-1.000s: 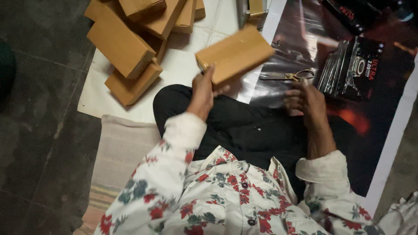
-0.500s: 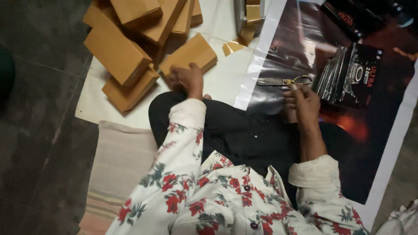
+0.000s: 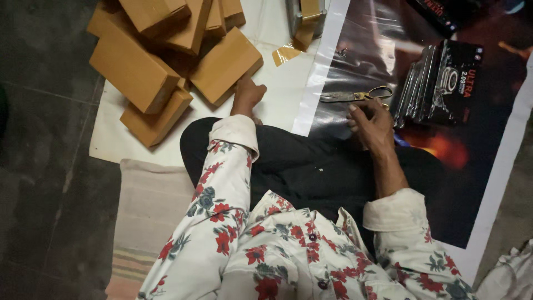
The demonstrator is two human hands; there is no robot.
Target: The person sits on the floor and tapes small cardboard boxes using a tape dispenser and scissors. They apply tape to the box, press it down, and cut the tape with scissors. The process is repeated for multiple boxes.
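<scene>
Left hand (image 3: 246, 95) rests with its fingers loosely together against the near edge of a flat brown cardboard box (image 3: 225, 65), not clamped around it. This box lies on a white sheet (image 3: 277, 94), its long axis running diagonally from lower left to upper right, leaning on a pile of similar boxes (image 3: 150, 50). All the boxes are shut, so their contents cannot be seen. Right hand (image 3: 371, 123), fingers curled, touches the yellow handles of a pair of scissors (image 3: 355, 95). The scissors lie flat on a dark glossy poster (image 3: 477, 183), blades closed and pointing left. A stack of black packets (image 3: 438, 83) stands just beside them.
</scene>
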